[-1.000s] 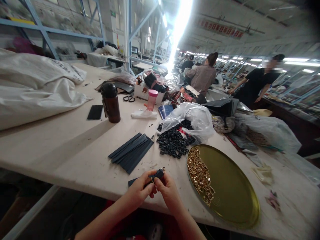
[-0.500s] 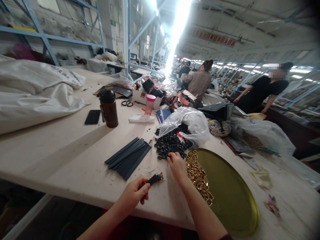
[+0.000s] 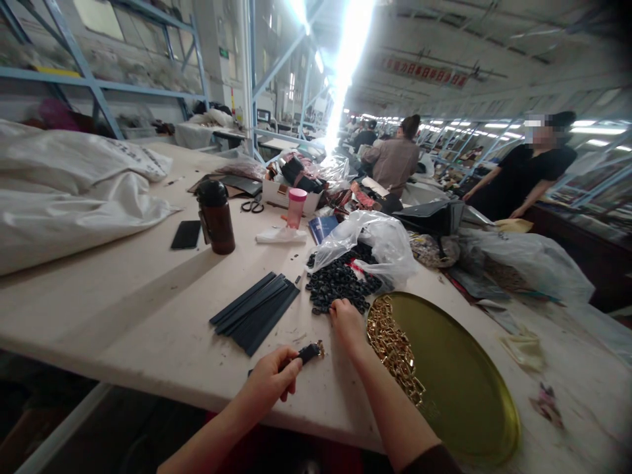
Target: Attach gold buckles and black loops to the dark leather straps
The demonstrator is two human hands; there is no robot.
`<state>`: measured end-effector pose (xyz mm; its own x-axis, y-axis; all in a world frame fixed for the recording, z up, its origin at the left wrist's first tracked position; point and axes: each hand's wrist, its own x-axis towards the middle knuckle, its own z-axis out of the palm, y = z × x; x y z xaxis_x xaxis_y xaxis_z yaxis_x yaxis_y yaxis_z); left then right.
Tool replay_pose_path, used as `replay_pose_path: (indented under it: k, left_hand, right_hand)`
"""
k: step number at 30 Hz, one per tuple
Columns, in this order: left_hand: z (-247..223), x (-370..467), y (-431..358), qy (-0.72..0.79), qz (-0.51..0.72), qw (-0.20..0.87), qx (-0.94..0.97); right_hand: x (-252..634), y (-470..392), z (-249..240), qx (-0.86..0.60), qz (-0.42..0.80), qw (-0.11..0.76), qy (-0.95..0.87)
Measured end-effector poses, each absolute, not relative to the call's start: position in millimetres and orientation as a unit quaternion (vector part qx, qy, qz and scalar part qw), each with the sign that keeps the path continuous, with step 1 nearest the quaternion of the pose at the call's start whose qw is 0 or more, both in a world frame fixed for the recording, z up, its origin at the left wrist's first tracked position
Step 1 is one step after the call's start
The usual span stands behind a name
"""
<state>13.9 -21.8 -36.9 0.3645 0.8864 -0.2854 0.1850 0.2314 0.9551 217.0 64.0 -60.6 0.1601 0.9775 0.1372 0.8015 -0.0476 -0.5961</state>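
My left hand [image 3: 277,376] is closed around a black strap [image 3: 310,354] near the table's front edge. A small gold buckle [image 3: 320,348] shows at the strap's far end. My right hand [image 3: 347,320] reaches to the near edge of a pile of small black loops [image 3: 340,282]. Its fingers are bent and pressed together there; what lies between the fingertips is hidden. Left of the pile lie several flat black strips [image 3: 257,309] in a loose stack. Beside my right forearm, gold buckles [image 3: 395,339] are heaped on the left side of a round gold-coloured tray [image 3: 459,368].
A clear plastic bag [image 3: 385,240] lies over the loops' far side. Further back stand a dark bottle [image 3: 217,220] and a pink-lidded cup [image 3: 296,209], with a phone [image 3: 185,235] and scissors [image 3: 253,205] nearby. White sacking [image 3: 74,191] covers the table's left. Two people stand beyond the table.
The view has shifted slightly. My left hand, with the strap, has turned a little, and a bit of strap now shows behind it. My right hand stays at the pile's edge.
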Motion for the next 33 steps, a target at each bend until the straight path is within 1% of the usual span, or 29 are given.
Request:
replay_pose_path:
  k: [3,6,9,11,13,14,16,20,22,26,30,33]
  left_hand:
    - [-34,7,-22,0.500,0.294,0.603,0.549]
    - [-25,3,-20,0.510,0.313,0.575,0.559]
    - [-15,7,-17,0.507,0.329,0.542,0.584]
    - [-11,12,-16,0.503,0.319,0.524,0.609]
    - [-9,14,-18,0.499,0.293,0.511,0.636]
    - [-8,14,-18,0.498,0.279,0.504,0.649]
    - [-7,13,-20,0.495,0.257,0.491,0.669]
    - [-3,9,-20,0.489,0.241,0.478,0.689]
    - [-1,7,-21,0.481,0.248,0.501,0.675]
    - [-2,5,-24,0.435,0.267,0.563,0.650]
    - [-4,5,-26,0.425,0.281,0.585,0.631]
    - [-5,4,-26,0.439,0.275,0.584,0.625]
  right_hand:
    - [212,54,-50,-0.683,0.204,0.346,-0.610]
    - [198,28,-41,-0.641,0.293,0.400,-0.585]
    - [178,-4,-35,-0.587,0.415,0.429,-0.546]
    - [168,-21,-34,-0.532,0.529,0.475,-0.460]
    - [162,-30,-33,-0.489,0.602,0.515,-0.365]
    - [160,-32,-33,-0.481,0.613,0.527,-0.340]
    - [158,-34,-33,-0.491,0.596,0.534,-0.344]
    - [156,-35,-32,-0.485,0.592,0.514,-0.387]
    - [156,-37,-31,-0.488,0.594,0.503,-0.395]
    - [155,-43,-30,-0.498,0.590,0.507,-0.383]
    - [151,-50,-29,-0.471,0.623,0.494,-0.381]
    - [152,-53,-27,-0.460,0.631,0.509,-0.362]
